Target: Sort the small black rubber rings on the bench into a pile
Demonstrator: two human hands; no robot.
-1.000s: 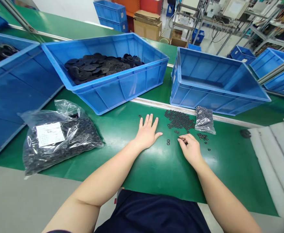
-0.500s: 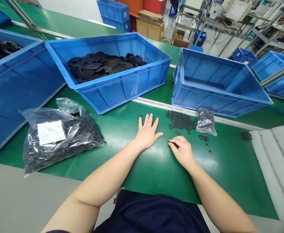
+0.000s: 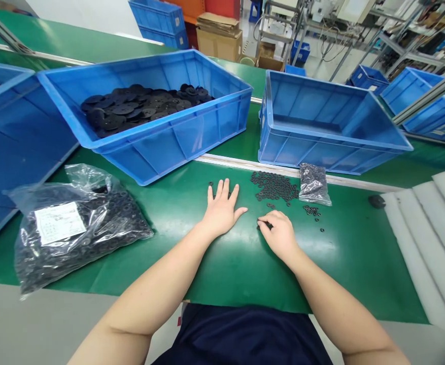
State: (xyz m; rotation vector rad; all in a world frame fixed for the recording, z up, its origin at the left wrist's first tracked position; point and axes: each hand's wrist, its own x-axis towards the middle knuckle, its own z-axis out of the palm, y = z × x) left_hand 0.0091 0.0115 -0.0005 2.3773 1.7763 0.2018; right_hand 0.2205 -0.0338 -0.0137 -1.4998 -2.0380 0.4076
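Note:
My left hand [image 3: 222, 209] lies flat on the green table with its fingers spread. A small black washer [image 3: 210, 183] lies by its fingertips, and dark bits show between the fingers. My right hand [image 3: 279, 234] is closed in a pinch, thumb and forefinger on a small black ring-shaped washer [image 3: 259, 227] at the tabletop. Beyond that hand spreads a pile of black washers [image 3: 274, 186], with a few strays on its near side. To its right is a smaller cluster [image 3: 311, 210], beside a clear bag of small black parts [image 3: 313, 185].
A large clear bag [image 3: 104, 223] of black parts with a white label lies at left. Behind stand a blue bin [image 3: 176, 134] of black discs and another blue bin [image 3: 332, 147]. White foam sheets [image 3: 420, 243] and a black round piece [image 3: 376, 202] are at right.
The whole view has shifted, so things appear further left. My left hand stays flat and spread; my right hand stays pinched at almost the same spot on the table.

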